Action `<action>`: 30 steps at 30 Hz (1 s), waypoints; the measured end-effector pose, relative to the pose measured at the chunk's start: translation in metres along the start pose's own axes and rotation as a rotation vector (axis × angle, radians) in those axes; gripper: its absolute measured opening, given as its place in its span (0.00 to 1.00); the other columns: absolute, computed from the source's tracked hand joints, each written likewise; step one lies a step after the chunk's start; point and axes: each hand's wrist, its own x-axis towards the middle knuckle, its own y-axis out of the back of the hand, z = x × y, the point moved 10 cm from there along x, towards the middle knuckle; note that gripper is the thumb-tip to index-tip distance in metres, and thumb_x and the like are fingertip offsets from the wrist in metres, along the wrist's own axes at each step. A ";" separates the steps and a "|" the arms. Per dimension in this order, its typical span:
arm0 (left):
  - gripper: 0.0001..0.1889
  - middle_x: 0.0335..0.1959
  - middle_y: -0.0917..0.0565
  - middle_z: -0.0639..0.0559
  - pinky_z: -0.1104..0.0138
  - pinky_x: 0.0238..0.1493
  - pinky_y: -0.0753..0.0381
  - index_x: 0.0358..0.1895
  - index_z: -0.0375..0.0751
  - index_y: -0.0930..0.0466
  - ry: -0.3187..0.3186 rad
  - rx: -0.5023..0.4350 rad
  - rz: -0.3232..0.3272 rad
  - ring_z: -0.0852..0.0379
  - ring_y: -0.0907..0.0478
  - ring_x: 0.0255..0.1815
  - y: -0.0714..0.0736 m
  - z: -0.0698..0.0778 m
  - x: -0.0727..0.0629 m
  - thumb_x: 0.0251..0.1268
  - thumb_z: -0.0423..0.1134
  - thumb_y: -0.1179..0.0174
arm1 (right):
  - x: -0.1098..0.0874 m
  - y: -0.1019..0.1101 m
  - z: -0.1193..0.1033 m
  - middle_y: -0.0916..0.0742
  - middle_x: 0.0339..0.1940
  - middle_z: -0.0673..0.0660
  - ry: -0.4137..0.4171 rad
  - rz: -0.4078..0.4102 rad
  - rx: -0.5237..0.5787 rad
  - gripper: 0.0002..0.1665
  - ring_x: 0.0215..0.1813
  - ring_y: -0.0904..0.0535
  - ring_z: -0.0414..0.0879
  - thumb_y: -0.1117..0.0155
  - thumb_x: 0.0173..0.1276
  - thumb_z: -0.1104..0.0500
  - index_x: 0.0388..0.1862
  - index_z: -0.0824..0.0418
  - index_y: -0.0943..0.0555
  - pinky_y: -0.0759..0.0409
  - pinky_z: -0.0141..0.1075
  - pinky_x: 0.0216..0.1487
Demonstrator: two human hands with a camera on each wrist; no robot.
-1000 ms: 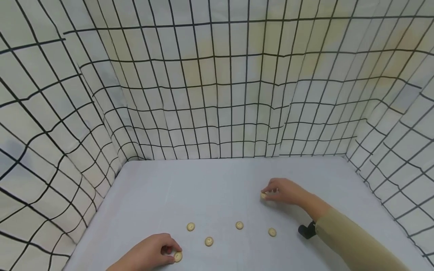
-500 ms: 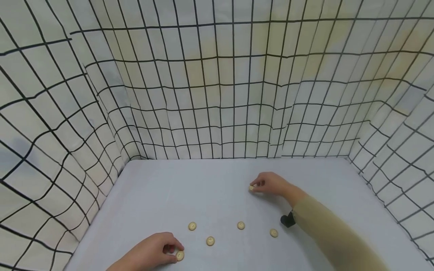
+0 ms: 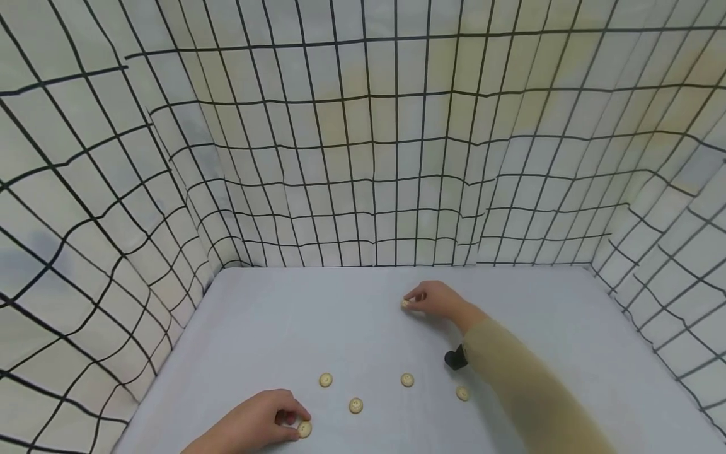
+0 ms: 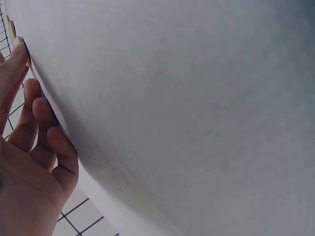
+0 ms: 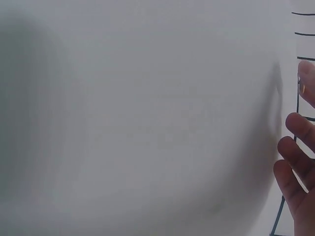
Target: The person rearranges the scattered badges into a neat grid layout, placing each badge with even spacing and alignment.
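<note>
At the front left of the white table, my left hand (image 3: pixel 261 417) pinches a round, pale wooden button (image 3: pixel 304 429) between thumb and index finger. The left wrist view shows that hand (image 4: pixel 42 147) low along the table surface, its other fingers loosely bent. Toward the back of the table, my right hand (image 3: pixel 435 299) holds another wooden button (image 3: pixel 405 304) by its edge with the fingertips. In the right wrist view, only the edge of this button (image 5: pixel 302 89) shows between the fingertips.
Several more buttons lie between the hands and the near edge: one at the left (image 3: pixel 326 379), a second button (image 3: pixel 355 405), a third button (image 3: pixel 407 379) and a button beside the right sleeve (image 3: pixel 462 393). White walls with black grid lines (image 3: pixel 374 157) enclose the table (image 3: pixel 283 328).
My right hand has moved left and farther back across the table with its button. The left hand keeps its pinch in nearly the same place. The head view has shifted slightly.
</note>
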 end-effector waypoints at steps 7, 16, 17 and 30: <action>0.08 0.28 0.23 0.67 0.69 0.34 0.27 0.40 0.58 0.11 -0.025 0.023 0.020 0.68 0.29 0.31 0.001 0.000 -0.001 0.56 0.45 0.28 | 0.019 -0.009 -0.006 0.16 0.44 0.48 -0.058 0.019 0.021 0.18 0.44 0.24 0.44 0.30 0.64 0.43 0.50 0.47 0.12 0.24 0.41 0.49; 0.09 0.28 0.23 0.66 0.69 0.34 0.28 0.40 0.58 0.11 -0.055 0.028 0.025 0.69 0.29 0.30 0.002 0.002 0.001 0.56 0.44 0.27 | 0.031 -0.016 -0.009 0.15 0.43 0.50 -0.098 0.080 -0.004 0.20 0.44 0.23 0.46 0.31 0.65 0.41 0.51 0.47 0.12 0.24 0.44 0.49; 0.09 0.28 0.24 0.66 0.70 0.34 0.28 0.40 0.59 0.11 -0.056 0.030 0.025 0.69 0.29 0.30 0.002 0.002 0.001 0.56 0.44 0.27 | 0.031 -0.017 -0.008 0.16 0.43 0.50 -0.107 0.086 -0.013 0.20 0.44 0.23 0.46 0.32 0.65 0.41 0.52 0.46 0.12 0.24 0.44 0.49; 0.08 0.27 0.24 0.66 0.70 0.33 0.28 0.38 0.57 0.11 -0.076 0.023 0.031 0.69 0.29 0.29 0.003 0.003 0.000 0.54 0.43 0.26 | 0.034 -0.019 -0.008 0.16 0.45 0.51 -0.142 0.097 -0.041 0.21 0.46 0.23 0.47 0.32 0.66 0.42 0.55 0.46 0.14 0.25 0.45 0.52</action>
